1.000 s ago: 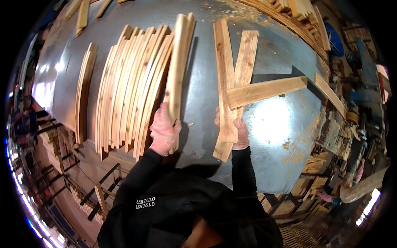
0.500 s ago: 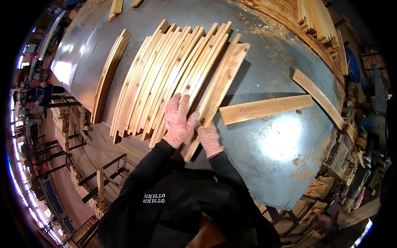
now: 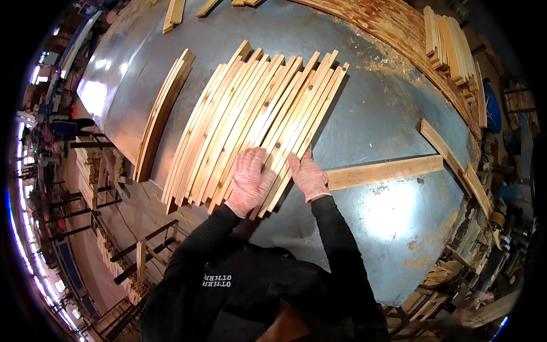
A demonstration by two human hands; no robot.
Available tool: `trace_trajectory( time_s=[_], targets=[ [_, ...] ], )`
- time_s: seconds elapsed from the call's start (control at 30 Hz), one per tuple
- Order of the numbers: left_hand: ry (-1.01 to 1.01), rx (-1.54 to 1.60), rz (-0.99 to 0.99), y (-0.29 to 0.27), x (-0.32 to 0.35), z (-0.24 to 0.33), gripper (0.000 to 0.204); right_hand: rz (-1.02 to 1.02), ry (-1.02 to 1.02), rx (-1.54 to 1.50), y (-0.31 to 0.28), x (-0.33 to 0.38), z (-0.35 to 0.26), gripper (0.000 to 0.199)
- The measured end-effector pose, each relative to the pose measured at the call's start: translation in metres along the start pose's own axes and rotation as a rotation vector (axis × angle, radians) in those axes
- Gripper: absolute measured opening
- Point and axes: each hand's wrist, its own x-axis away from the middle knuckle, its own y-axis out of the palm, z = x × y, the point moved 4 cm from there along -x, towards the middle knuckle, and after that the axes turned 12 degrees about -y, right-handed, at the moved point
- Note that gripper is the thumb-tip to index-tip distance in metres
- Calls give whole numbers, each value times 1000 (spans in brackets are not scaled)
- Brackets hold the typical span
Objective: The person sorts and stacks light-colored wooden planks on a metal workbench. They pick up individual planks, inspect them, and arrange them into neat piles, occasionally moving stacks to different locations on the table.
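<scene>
A row of pale wooden strips (image 3: 228,122) stands close together, set on edge on a grey metal table (image 3: 376,108). My left hand (image 3: 249,181), in a pink-and-white knit glove, lies over the near part of the row with its fingers stretched out. Against the row's right side rests my gloved right hand (image 3: 311,178), its thumb and fingers apart and touching the outermost strip. Just right of that hand a flat wooden board (image 3: 390,171) lies crosswise on the table.
Left of the row is a smaller group of strips (image 3: 162,117). Two boards, one slanting (image 3: 441,142) and one shorter (image 3: 477,190), lie at the right edge. Stacked strips (image 3: 450,48) stand at the far right. Sawdust (image 3: 393,62) covers part of the far side.
The board I was holding at a tilt now stands against the row's right side. My right hand has let go of its underside and moved to the right. A shorter board shows at the right edge.
</scene>
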Motion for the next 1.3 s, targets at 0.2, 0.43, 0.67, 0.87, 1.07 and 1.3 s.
trace_trajectory(
  time_s=[0.2, 0.43, 0.67, 0.87, 1.07, 1.3],
  targets=[
    [350, -311, 3, 3, -205, 46, 59, 122, -5, 66, 7, -2, 23, 98],
    [431, -538, -122, 103, -319, 32, 69, 760, 858, 221, -90, 49, 110, 117],
    [455, -450, -203, 97, -298, 26, 39, 974, 192, -1179, -58, 122, 85, 89],
    [-251, 1347, -490, -10, -255, 27, 33, 433, -239, -2008, -12, 129, 82, 66],
    [-133, 1184, 235, -237, -268, -19, 38, 385, 111, -618, -3, 66, 109, 59],
    [-575, 1268, 697, -411, -199, -210, 24, 410, -344, -37, -8, 45, -4, 85]
  ],
)
